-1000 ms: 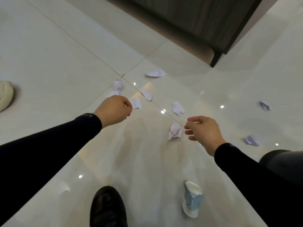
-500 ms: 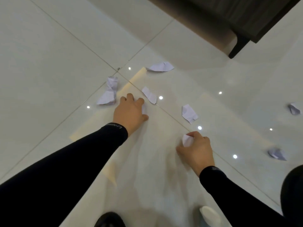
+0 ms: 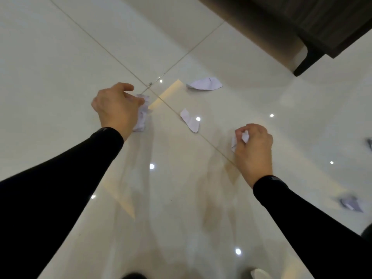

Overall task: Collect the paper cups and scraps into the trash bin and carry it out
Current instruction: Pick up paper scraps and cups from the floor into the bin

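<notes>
White paper scraps lie scattered on a glossy tiled floor. My left hand point(image 3: 117, 106) grips a crumpled scrap point(image 3: 142, 115) near the tile joint, fingers curled round it. My right hand point(image 3: 254, 147) holds another crumpled scrap point(image 3: 242, 137) in its fist, low over the floor. Between the hands lies a small loose scrap point(image 3: 190, 120). A larger flat scrap point(image 3: 204, 83) lies farther away. The rim of a paper cup point(image 3: 259, 274) shows at the bottom edge. No trash bin is in view.
A dark wooden cabinet on a short leg point(image 3: 306, 63) stands at the top right. More scraps lie at the right, one blurred near my right sleeve point(image 3: 351, 204) and one cut by the right edge point(image 3: 369, 142). A dark shoe tip point(image 3: 133, 276) shows at the bottom.
My left hand moved left from one scrap to the crumpled one by the tile joint and closed on it. My right hand still holds its scrap and reached farther, where another scrap lay.
</notes>
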Tool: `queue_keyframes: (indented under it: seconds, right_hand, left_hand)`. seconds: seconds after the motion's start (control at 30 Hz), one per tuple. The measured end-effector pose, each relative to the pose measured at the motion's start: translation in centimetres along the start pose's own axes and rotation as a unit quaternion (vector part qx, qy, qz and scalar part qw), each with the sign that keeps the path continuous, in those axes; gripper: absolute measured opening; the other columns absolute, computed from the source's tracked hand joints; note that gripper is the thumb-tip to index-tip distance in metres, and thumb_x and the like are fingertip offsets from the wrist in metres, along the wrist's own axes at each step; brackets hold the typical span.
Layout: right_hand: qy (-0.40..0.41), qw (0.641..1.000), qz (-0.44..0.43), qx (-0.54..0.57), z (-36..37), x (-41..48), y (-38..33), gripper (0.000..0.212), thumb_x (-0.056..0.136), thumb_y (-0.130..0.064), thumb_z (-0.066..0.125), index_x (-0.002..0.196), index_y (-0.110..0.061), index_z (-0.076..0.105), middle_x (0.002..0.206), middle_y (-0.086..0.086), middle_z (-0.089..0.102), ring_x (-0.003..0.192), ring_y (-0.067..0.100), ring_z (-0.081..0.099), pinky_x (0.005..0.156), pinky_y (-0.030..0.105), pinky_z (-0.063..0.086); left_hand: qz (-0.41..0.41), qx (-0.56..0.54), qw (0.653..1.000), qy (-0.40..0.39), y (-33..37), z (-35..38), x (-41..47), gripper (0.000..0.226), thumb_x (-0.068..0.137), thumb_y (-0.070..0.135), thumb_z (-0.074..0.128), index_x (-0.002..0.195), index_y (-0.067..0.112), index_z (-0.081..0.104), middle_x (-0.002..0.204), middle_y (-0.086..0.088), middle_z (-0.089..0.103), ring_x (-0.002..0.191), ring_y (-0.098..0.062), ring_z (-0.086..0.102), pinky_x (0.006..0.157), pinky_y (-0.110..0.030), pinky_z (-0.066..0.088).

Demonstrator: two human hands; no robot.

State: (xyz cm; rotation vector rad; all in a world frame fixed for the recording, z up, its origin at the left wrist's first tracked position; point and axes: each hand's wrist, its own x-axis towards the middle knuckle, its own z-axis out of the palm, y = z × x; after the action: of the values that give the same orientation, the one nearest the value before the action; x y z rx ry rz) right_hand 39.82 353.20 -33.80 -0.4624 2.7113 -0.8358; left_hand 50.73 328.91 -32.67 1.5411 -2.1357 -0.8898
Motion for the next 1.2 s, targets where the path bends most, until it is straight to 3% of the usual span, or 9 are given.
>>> queue_keyframes:
  seconds: [0.07, 0.17, 0.37, 0.57, 0.73, 0.8, 0.93, 1.03, 1.2]
  right_hand:
    - [-0.049, 0.996, 0.012, -0.077, 1.0, 0.0, 0.5, 0.023, 0.090, -0.007, 0.045, 0.106, -0.013, 0.061, 0.138, 0.007, 0.044, 0.127, 0.030, 0.034, 0.096, 0.032, 0.027]
    - [-0.070, 0.990, -0.005, -0.119, 1.9, -0.6, 1.0, 0.033, 0.087, -0.005, 0.050, 0.117, -0.018, 0.057, 0.139, 0.008, 0.036, 0.122, 0.030, 0.032, 0.093, 0.036, 0.033]
    - [-0.063, 0.997, 0.019, 0.040, 1.6, 0.1, 0.5, 0.030, 0.087, -0.003, 0.045, 0.113, -0.011, 0.057, 0.106, 0.008, 0.049, 0.092, 0.022, 0.049, 0.071, 0.018, 0.030]
    - [-0.077, 0.994, -0.048, 0.054, 3.4, 1.9, -3.8, 0.017, 0.089, -0.018, 0.045, 0.090, -0.008, 0.059, 0.100, 0.014, 0.056, 0.079, 0.024, 0.049, 0.064, 0.022, 0.029]
    - [-0.152, 0.972, -0.169, -0.053, 5.6, 2.8, -5.8, 0.028, 0.084, -0.029, 0.057, 0.096, -0.004, 0.065, 0.138, 0.010, 0.047, 0.122, 0.029, 0.040, 0.096, 0.031, 0.033]
    - [-0.171, 0.966, -0.183, -0.061, 6.3, 2.5, -5.7, 0.023, 0.085, -0.023, 0.058, 0.096, -0.003, 0.063, 0.123, 0.009, 0.056, 0.113, 0.029, 0.047, 0.089, 0.029, 0.037]
    - [-0.174, 0.980, -0.101, 0.014, 5.8, 1.5, -5.2, 0.012, 0.081, -0.013, 0.059, 0.088, -0.004, 0.063, 0.093, 0.013, 0.066, 0.087, 0.030, 0.061, 0.073, 0.034, 0.048]
    - [-0.110, 0.983, 0.018, 0.145, 4.0, 0.8, -3.5, 0.014, 0.082, -0.013, 0.058, 0.093, -0.014, 0.066, 0.076, -0.003, 0.064, 0.072, 0.013, 0.059, 0.056, 0.013, 0.044]
    - [-0.071, 0.964, 0.131, 0.219, -0.5, 0.2, 0.6, 0.027, 0.085, -0.014, 0.056, 0.111, -0.015, 0.063, 0.088, -0.005, 0.061, 0.078, 0.008, 0.058, 0.059, 0.012, 0.042]
  left_hand:
    - [0.002, 0.013, 0.998, -0.062, -0.6, 0.6, -0.3, 0.030, 0.077, 0.019, 0.066, 0.107, 0.017, 0.066, 0.101, -0.003, 0.062, 0.094, -0.016, 0.061, 0.073, -0.002, 0.040]
    - [0.027, 0.123, 0.984, -0.129, -2.2, 1.7, -1.3, 0.038, 0.080, 0.022, 0.063, 0.118, 0.021, 0.059, 0.129, -0.015, 0.043, 0.122, -0.031, 0.039, 0.093, -0.027, 0.037]
    - [0.040, 0.044, 0.988, -0.140, -1.7, 2.0, -2.6, 0.006, 0.080, 0.017, 0.058, 0.080, 0.016, 0.063, 0.077, 0.000, 0.059, 0.076, -0.015, 0.051, 0.054, -0.014, 0.031]
    - [0.051, -0.072, 0.984, -0.155, 1.5, 1.7, -2.7, 0.014, 0.077, 0.019, 0.066, 0.067, 0.027, 0.062, 0.070, 0.017, 0.059, 0.069, 0.001, 0.054, 0.050, 0.002, 0.035]
    - [0.067, -0.080, 0.986, -0.130, 2.2, 1.6, -1.6, 0.005, 0.075, 0.024, 0.070, 0.077, 0.023, 0.066, 0.076, 0.012, 0.063, 0.075, -0.007, 0.057, 0.055, -0.001, 0.038]
    - [0.085, -0.065, 0.987, -0.123, 2.9, 2.0, -1.3, 0.007, 0.074, 0.025, 0.070, 0.078, 0.021, 0.066, 0.082, 0.006, 0.065, 0.078, -0.011, 0.057, 0.058, -0.004, 0.039]
    - [0.151, -0.020, 0.979, -0.139, 5.7, 4.0, -0.6, 0.009, 0.073, 0.025, 0.070, 0.072, 0.019, 0.064, 0.078, 0.002, 0.062, 0.067, -0.006, 0.054, 0.054, 0.000, 0.034]
    - [0.135, -0.066, 0.972, -0.178, 7.9, 6.7, -0.3, 0.019, 0.073, 0.022, 0.071, 0.064, 0.008, 0.063, 0.061, 0.001, 0.057, 0.048, -0.002, 0.048, 0.041, -0.004, 0.033]
    - [0.116, -0.055, 0.973, -0.192, 9.4, 11.1, -0.9, 0.033, 0.073, 0.021, 0.069, 0.049, 0.008, 0.050, 0.051, 0.000, 0.047, 0.047, -0.013, 0.040, 0.039, -0.010, 0.028]
